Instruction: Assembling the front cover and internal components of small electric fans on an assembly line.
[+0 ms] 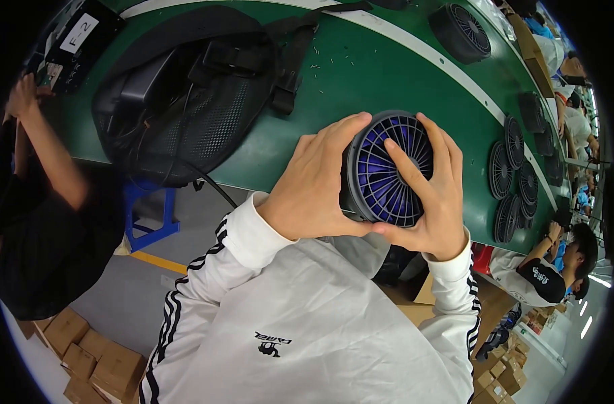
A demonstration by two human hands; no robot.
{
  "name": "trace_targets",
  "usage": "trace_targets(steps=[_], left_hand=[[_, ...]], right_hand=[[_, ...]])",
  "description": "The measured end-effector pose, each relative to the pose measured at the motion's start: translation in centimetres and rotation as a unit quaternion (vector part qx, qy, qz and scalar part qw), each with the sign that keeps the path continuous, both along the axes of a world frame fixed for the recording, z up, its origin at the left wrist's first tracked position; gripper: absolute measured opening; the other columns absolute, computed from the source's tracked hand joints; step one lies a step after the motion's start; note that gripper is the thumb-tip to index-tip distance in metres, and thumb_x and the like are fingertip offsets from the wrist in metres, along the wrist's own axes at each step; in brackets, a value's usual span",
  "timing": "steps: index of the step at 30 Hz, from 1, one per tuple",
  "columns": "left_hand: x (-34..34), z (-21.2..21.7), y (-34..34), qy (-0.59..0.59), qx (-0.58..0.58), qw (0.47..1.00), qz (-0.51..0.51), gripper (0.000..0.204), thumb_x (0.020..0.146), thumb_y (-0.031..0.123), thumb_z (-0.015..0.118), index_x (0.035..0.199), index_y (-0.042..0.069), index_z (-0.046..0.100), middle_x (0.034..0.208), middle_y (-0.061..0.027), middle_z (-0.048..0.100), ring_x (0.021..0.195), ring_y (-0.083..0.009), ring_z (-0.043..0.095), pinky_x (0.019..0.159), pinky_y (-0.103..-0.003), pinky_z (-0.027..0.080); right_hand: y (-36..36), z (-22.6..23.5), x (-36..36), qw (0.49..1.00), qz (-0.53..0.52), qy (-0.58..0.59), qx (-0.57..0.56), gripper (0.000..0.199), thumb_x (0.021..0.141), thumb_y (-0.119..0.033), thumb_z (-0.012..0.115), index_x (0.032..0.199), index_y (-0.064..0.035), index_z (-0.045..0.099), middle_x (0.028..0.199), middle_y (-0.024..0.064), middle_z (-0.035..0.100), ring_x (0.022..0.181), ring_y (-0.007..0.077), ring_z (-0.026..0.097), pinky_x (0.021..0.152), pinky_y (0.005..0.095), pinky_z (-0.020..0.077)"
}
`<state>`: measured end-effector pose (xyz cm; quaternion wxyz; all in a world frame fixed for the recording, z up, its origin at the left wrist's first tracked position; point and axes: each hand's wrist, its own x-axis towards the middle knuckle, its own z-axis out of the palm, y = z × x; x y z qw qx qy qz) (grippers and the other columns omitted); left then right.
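Between my two hands is a round black fan (381,182) with a radial grille and purple blades behind it, raised at the near edge of the green table. My left hand (320,178) wraps the fan's left side, thumb along the lower rim. My right hand (435,185) grips the right side, with one finger laid across the grille and its thumb at the bottom rim. Both thumbs meet below the fan. The fan's back is hidden.
A black mesh bag (219,128) with straps and a cable lies left on the green table (381,74). Round black grilles (501,170) are grouped at the right; another fan housing (460,32) stands at the far side. A co-worker's arm (54,141) reaches in at left, near a blue stool (152,215).
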<state>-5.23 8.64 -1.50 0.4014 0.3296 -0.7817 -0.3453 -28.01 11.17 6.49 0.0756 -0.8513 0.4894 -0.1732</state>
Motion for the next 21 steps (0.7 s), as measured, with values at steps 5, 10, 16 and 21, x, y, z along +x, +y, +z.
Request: trace_targets(steps=[5, 10, 16, 21], left_hand=[[-0.1, -0.4, -0.2, 0.014, -0.002, 1.000, -0.011, 0.139, 0.057, 0.045, 0.104, 0.163, 0.002, 0.024, 0.161, -0.0250, 0.044, 0.146, -0.0427, 0.048, 0.114, -0.052, 0.040], [-0.3, -0.4, -0.1, 0.013, -0.004, 1.000, -0.009, 0.141, 0.055, 0.044, 0.105, 0.163, 0.003, 0.024, 0.163, -0.0255, 0.042, 0.147, -0.0421, 0.048, 0.114, -0.053, 0.039], [-0.9, -1.3, 0.3, 0.061, 0.033, 0.998, 0.006, 0.137, 0.054, 0.041, 0.105, 0.160, 0.005, 0.026, 0.165, -0.0260, 0.041, 0.146, -0.0426, 0.050, 0.113, -0.053, 0.039], [-0.6, -1.4, -0.1, 0.090, 0.037, 0.995, -0.038, 0.130, 0.055, 0.032, 0.105, 0.154, 0.005, 0.026, 0.163, -0.0317, 0.039, 0.145, -0.0447, 0.051, 0.117, -0.052, 0.041]], right_hand=[[0.7, 0.3, 0.7, 0.999, -0.045, 0.002, 0.009, 0.084, 0.072, -0.068, 0.081, 0.142, -0.0207, 0.074, 0.158, 0.0354, 0.044, 0.137, 0.0530, 0.047, 0.112, 0.0601, 0.0436], [-0.9, -0.2, -1.1, 0.999, 0.035, -0.008, 0.009, 0.082, 0.074, -0.067, 0.081, 0.142, -0.0213, 0.074, 0.158, 0.0361, 0.043, 0.138, 0.0532, 0.046, 0.112, 0.0592, 0.0442], [-0.1, -0.4, -0.1, 1.000, -0.011, -0.016, 0.011, 0.082, 0.073, -0.064, 0.082, 0.142, -0.0212, 0.074, 0.158, 0.0361, 0.042, 0.138, 0.0536, 0.045, 0.112, 0.0592, 0.0432], [1.8, 0.1, 1.8, 0.995, -0.096, -0.003, 0.018, 0.083, 0.070, -0.062, 0.084, 0.142, -0.0205, 0.074, 0.158, 0.0367, 0.042, 0.138, 0.0543, 0.045, 0.113, 0.0595, 0.0432]])
